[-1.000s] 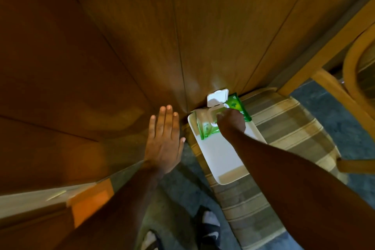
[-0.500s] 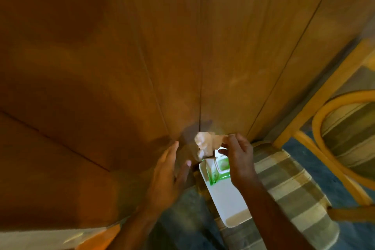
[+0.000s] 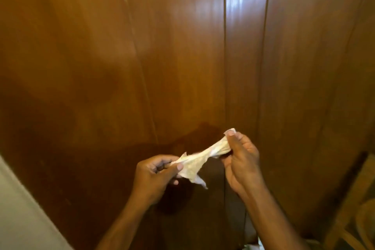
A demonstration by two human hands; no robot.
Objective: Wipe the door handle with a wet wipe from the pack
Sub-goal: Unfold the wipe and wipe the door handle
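A white wet wipe (image 3: 197,159) is stretched between both my hands in front of a glossy brown wooden door (image 3: 182,46). My left hand (image 3: 156,176) pinches its lower left end between thumb and fingers. My right hand (image 3: 241,158) grips its upper right end, with a corner of the wipe sticking out above the thumb. A loose flap hangs down from the middle. No door handle shows in this view. The pack is hidden below the frame.
The wooden panels fill most of the view, with vertical grooves (image 3: 224,57) running down them. A pale wall or frame (image 3: 22,215) cuts across the bottom left corner. Part of a wooden chair (image 3: 353,215) shows at the bottom right.
My right hand pulled the wipe out of the green pack on the chair and lifted it. My left hand left the door and took the wipe's other end. The view tilted up.
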